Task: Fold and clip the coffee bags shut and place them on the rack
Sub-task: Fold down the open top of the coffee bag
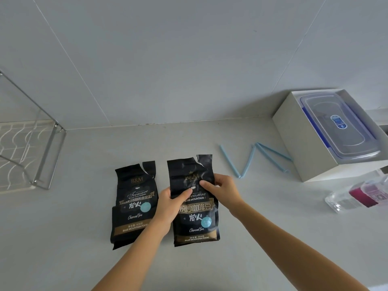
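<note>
Two black coffee bags with torn-open tops lie flat on the grey counter. The left bag (134,204) is untouched. Both hands grip the right bag (195,215) at its upper half: my left hand (170,206) holds its left edge with the thumb on the front, and my right hand (222,190) pinches its right edge. Light blue sealing clips lie to the right: one straight clip (229,160) and an open V-shaped clip (270,154), with another between them. The wire rack (45,156) stands at the far left.
A white box (298,141) holding a clear lidded container (338,127) sits at the back right. A clear plastic bottle with a pink label (359,196) lies at the right edge. The wall rises behind the counter.
</note>
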`<state>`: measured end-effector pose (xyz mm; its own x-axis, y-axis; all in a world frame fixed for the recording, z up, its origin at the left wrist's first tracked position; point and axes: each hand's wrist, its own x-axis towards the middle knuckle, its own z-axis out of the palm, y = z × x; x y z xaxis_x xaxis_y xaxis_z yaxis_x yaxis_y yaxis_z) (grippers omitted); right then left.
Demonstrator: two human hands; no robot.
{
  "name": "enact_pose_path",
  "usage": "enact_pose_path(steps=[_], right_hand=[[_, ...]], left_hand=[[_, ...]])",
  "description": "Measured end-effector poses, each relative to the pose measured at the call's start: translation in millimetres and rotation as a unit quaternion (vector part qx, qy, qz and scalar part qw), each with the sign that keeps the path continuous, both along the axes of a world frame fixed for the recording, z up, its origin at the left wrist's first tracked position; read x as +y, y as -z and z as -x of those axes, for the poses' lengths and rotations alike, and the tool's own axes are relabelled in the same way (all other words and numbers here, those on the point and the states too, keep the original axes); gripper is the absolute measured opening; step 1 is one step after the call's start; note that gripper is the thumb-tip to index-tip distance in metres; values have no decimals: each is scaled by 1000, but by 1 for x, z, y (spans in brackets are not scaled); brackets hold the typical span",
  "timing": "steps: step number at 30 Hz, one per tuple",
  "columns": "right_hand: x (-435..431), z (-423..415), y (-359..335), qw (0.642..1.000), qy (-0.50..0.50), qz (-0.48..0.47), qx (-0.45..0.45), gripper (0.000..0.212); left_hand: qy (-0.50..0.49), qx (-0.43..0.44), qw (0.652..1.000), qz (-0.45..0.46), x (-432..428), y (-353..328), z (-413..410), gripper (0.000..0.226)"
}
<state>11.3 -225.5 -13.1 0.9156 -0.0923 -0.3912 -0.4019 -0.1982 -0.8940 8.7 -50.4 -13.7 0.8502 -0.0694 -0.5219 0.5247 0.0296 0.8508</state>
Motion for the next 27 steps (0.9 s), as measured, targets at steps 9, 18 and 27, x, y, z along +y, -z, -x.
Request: enact_pose_path(steps=[9, 18, 27], right_hand=[[0, 27, 21, 999, 27, -25, 26, 11], [-3, 22, 13, 998, 33, -34, 37, 27], [-18, 3, -28, 995, -74, 28, -60, 20]], left_hand=[[30, 22, 998, -42, 2, 16, 13, 21], [11, -18, 999, -27, 0, 8, 19, 9], [20, -85, 996, -6, 4, -19, -2, 10]])
